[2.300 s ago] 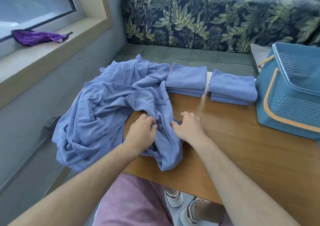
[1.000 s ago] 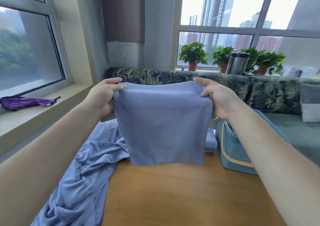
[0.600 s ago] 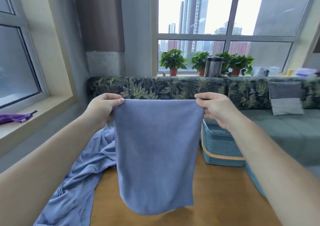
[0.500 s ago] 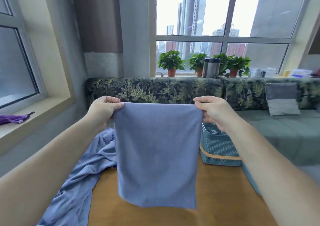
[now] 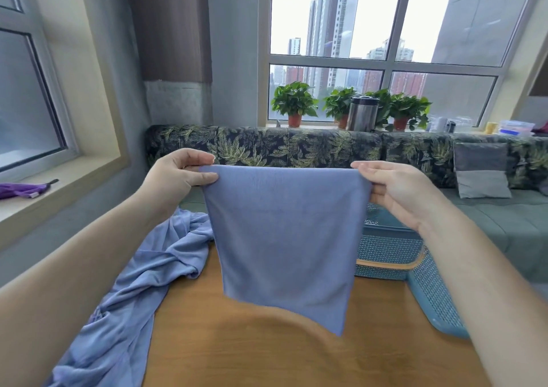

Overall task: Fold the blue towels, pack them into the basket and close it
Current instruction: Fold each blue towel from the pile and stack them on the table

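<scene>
A blue towel (image 5: pixel 286 238) hangs in the air in front of me, above the wooden table (image 5: pixel 267 354). My left hand (image 5: pixel 175 176) pinches its top left corner and my right hand (image 5: pixel 397 191) pinches its top right corner. The towel's lower edge slants, with the right corner lowest. A heap of loose blue towels (image 5: pixel 133 291) lies on the table's left side and spills over the edge. The blue basket (image 5: pixel 385 250) stands at the right behind the hanging towel, with its lid (image 5: pixel 436 297) open toward me.
A leaf-patterned sofa (image 5: pixel 296 146) runs behind the table, with a grey cushion (image 5: pixel 480 170) on it. Potted plants (image 5: pixel 295 102) and a steel flask (image 5: pixel 361 113) stand on the far windowsill. A purple cloth (image 5: pixel 20 189) lies on the left sill.
I have lifted one towel off the heap and spread it between both hands. In the last half second its lower edge has swung up and to the right.
</scene>
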Available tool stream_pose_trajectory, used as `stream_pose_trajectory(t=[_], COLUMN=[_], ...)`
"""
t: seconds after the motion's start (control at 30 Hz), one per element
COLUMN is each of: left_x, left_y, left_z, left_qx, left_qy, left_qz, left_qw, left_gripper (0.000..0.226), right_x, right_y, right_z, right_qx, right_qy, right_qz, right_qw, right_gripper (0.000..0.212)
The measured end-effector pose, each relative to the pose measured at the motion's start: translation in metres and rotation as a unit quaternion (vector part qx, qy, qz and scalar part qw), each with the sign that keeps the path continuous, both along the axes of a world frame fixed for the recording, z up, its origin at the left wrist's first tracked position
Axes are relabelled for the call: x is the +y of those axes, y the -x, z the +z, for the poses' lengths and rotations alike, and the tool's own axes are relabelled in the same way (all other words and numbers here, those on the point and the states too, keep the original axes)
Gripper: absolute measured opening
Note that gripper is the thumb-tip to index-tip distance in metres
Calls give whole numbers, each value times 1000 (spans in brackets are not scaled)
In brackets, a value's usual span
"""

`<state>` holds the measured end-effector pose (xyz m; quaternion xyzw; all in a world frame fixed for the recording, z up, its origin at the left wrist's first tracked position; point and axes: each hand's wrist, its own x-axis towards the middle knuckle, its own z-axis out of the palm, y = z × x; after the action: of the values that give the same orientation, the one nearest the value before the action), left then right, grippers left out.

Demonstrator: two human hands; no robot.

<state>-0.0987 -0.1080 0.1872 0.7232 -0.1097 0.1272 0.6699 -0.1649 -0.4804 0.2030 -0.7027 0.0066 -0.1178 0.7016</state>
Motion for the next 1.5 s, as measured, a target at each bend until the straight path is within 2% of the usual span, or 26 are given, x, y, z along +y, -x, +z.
stream_pose_trajectory(t=[0.1,0.2,0.3,0.47,0.67,0.77,0.9,1.03,1.13,1.27,1.33,1.5], left_x=[-5,-16,-20,-22,-18,-15,-8,-2,-8,-13,-13,-15], left_y=[-12,-28,-49,-86,-95,-83,-56,-18,5,16,21,28], left_z=[-2,-8,-17,-20,-3,-17,-78,-177,-240,-287,-295,-295], left_qx=[-28,-93,-99,-86,-108,-95,-38,55,113,133,138,129], left_qy=[-128,-277,-321,-316,-254,-226,-162,-160,-186,-225,-204,-155], left_qz=[41,110,106,126,145,123,59,34,41,56,62,80], left_qw=[990,950,936,936,950,962,984,985,975,964,967,976], left_gripper=[36,27,18,15,9,16,15,9,16,16,8,8], right_x=[-1,4,10,14,10,13,18,21,22,23,24,26], right_y=[-13,-32,-53,-95,-119,-101,-63,-23,1,20,24,26], right_z=[-2,-10,-23,-33,-28,-36,-88,-193,-268,-309,-314,-319], right_qx=[13,29,34,4,-92,-90,-25,60,120,91,67,47], right_qy=[68,191,248,207,274,252,191,112,159,232,253,264], right_qz=[-9,-61,-80,-115,-179,-144,-95,-74,-75,-95,-103,-115], right_qw=[998,979,965,972,941,953,977,989,977,964,960,956], right_gripper=[32,31,28,23,20,21,21,16,13,10,8,9])
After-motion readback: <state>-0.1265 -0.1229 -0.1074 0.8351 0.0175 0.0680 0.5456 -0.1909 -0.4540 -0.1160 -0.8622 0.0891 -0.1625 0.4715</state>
